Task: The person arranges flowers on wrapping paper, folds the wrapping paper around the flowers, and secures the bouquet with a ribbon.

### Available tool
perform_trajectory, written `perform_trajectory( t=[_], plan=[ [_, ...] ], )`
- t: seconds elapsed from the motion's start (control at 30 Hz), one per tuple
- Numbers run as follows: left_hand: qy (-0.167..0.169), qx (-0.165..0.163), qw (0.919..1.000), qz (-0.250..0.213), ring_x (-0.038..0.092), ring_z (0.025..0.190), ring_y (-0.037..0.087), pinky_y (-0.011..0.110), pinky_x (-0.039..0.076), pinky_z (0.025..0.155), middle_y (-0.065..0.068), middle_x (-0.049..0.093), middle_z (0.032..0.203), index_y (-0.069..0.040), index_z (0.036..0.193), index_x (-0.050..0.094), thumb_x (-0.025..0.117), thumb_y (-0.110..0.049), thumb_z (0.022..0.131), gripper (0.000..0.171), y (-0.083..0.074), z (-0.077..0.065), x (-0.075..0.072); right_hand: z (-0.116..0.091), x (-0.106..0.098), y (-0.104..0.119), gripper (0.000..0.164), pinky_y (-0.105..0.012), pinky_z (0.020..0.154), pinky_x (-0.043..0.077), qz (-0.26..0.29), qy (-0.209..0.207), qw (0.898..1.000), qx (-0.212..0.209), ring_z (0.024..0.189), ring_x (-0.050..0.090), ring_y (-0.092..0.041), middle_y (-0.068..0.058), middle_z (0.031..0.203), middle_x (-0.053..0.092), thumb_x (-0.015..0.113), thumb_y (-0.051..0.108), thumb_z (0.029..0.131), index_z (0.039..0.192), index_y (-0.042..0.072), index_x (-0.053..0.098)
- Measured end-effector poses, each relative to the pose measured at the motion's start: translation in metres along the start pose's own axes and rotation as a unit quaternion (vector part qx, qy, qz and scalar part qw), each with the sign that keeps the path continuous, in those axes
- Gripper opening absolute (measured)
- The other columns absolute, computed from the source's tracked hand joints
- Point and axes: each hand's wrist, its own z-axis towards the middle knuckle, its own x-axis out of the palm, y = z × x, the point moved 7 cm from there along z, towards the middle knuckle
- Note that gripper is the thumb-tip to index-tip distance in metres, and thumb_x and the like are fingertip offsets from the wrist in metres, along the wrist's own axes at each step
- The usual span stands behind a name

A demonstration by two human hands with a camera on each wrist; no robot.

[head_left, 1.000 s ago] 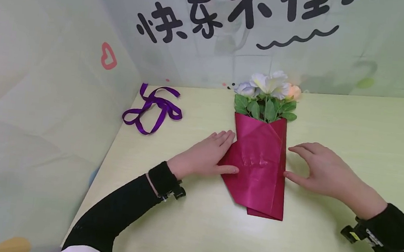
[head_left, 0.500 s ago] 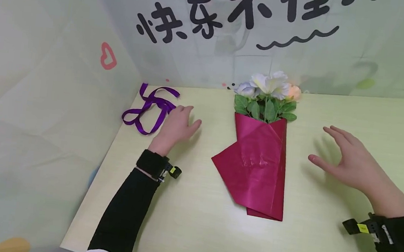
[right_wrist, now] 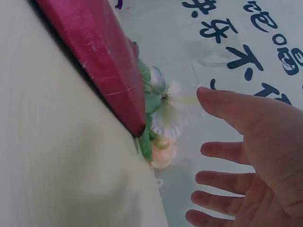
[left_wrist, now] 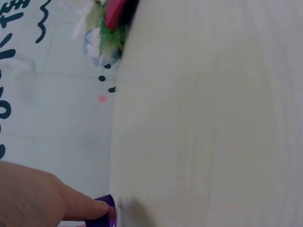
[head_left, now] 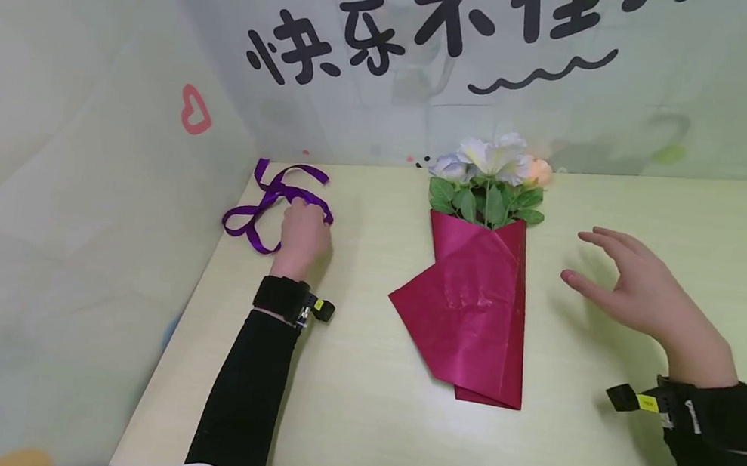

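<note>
My left hand is over the loosely looped purple ribbon at the table's back left. In the left wrist view, its thumb and finger pinch a fold of that ribbon. To the right lies a bouquet wrapped in shiny dark red paper, one corner of it sticking out to the left. White, pale lilac and peach flowers with green leaves show above the wrap. My right hand hovers right of the bouquet, fingers spread and holding nothing; the right wrist view shows the same hand with its palm bare.
The pale wooden table bears the bouquet and ribbon. Behind it stands a printed backdrop with black lettering, close to the flower heads. A light side panel with a pink heart borders the left edge.
My left hand has left the wrapping paper, moved left to the ribbon and pinched it. The paper's left corner has spread outward. My right hand has drawn away from the bouquet to the right.
</note>
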Motion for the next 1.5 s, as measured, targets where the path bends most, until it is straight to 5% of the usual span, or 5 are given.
perform_trajectory(
  t=[0.17,0.33,0.6,0.9,1.5],
  plan=[
    [-0.063,0.068,0.9945,-0.049,0.062,0.116,0.047,0.055,0.044,0.111,0.026,0.071,0.106,0.009,0.093,0.073,0.06,-0.01,0.11,0.028,-0.021,-0.003,-0.02,0.011,-0.004,0.024,0.067,-0.073,0.114,0.038,0.002,0.008,1.0,-0.012,0.151,0.037,-0.053,-0.03,0.165,0.042,0.076,0.038,0.105,0.154,-0.002,0.056],
    [-0.079,0.167,0.9766,-0.11,0.064,0.084,0.035,0.048,0.054,0.08,0.017,0.068,0.088,0.003,0.106,0.068,0.055,-0.013,0.115,0.023,-0.085,-0.017,-0.041,0.017,-0.005,0.047,0.06,-0.07,0.112,0.043,0.025,0.008,0.999,-0.029,0.147,0.045,-0.049,-0.027,0.16,0.05,0.075,0.035,0.106,0.153,0.002,0.059],
    [0.058,0.345,0.9169,-0.193,0.056,0.08,0.017,0.03,0.047,0.074,0.003,0.061,0.09,-0.006,0.12,0.068,0.055,-0.017,0.116,0.018,-0.204,-0.063,-0.044,0.019,0.007,0.091,0.064,-0.066,0.105,0.053,0.069,0.002,0.987,-0.145,0.141,0.055,-0.04,-0.016,0.153,0.06,0.084,0.02,0.099,0.155,0.007,0.057],
    [0.109,0.472,0.857,-0.176,0.065,0.104,0.015,0.019,0.049,0.095,0.006,0.072,0.115,-0.004,0.127,0.073,0.061,-0.012,0.112,0.021,-0.248,-0.104,-0.041,0.019,0.025,0.111,0.046,-0.044,0.091,0.062,0.078,-0.003,0.966,-0.248,0.124,0.066,-0.029,-0.013,0.141,0.068,0.091,0.005,0.089,0.131,0.007,0.073],
    [0.195,0.392,0.8712,-0.221,0.056,0.064,0.011,0.026,0.048,0.065,0.0,0.062,0.079,-0.012,0.109,0.068,0.063,-0.019,0.112,0.009,-0.235,-0.093,-0.032,0.004,-0.011,0.074,0.02,-0.03,0.056,0.041,0.126,0.004,0.98,-0.151,0.067,0.051,-0.017,0.004,0.073,0.058,0.08,0.003,0.098,0.092,0.02,0.071]
  ],
)
